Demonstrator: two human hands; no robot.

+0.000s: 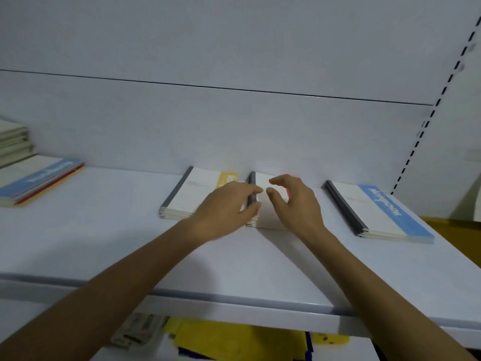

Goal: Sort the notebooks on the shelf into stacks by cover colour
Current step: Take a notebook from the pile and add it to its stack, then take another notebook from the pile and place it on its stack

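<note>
Left hand pinches the dark spine of the middle notebook stack. Right hand hovers over it, fingers loosely curled, holding nothing. Yellow stack sits at its 9 o'clock, blue stack at 3.

Shelf was white, with a grey front edge strip. Back panel was pale grey-white. Upright was white with a row of black slots.

Yellow-band stack: white cover, grey spine, yellow band with white lettering. Middle stack: white cover, dark grey spine, trace of pink at right. Blue-band stack: white cover, blue band with white lettering, dark grey spines. Left stack: white and blue on top, red-orange edges beneath. Far-left pile was pale greenish-cream.

Lower-shelf items were yellow with dark blue bits.
</note>
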